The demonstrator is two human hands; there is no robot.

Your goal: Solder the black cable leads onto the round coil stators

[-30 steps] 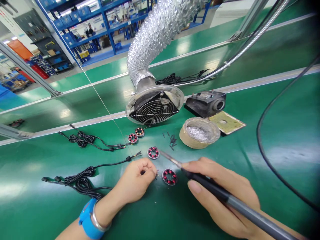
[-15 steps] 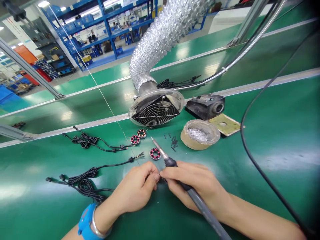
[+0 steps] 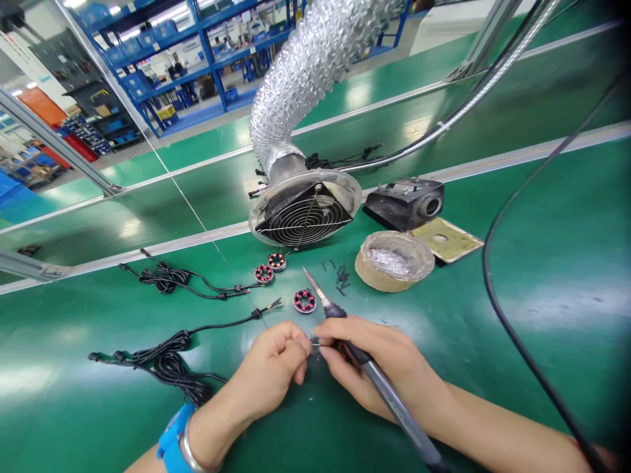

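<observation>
My right hand (image 3: 379, 361) is wrapped round a soldering iron (image 3: 394, 401), its bare metal tip pointing away over the bench. The same hand's thumb and fingertips are also closed near a small part with a bit of red, mostly hidden under the hand. My left hand (image 3: 276, 364) is pinched close beside it. A thin wire (image 3: 314, 343) spans the short gap between the fingertips of both hands. Just beyond them lies a ring-shaped motor stator (image 3: 304, 301) with red windings. Two more stators (image 3: 264, 273) sit farther back, close together.
Coiled black cables (image 3: 172, 361) lie on the left, one with bare wire ends. A fume extractor hood (image 3: 305, 210) hangs at the back. Right of it are an iron stand (image 3: 407, 205), a sponge tray (image 3: 448, 240), a round tub (image 3: 394, 263) and small black tubes (image 3: 342, 279).
The hands have parted slightly, and the thin wire between them shows more. The iron's tip has swung a little to the right. The whole view has shifted slightly.
</observation>
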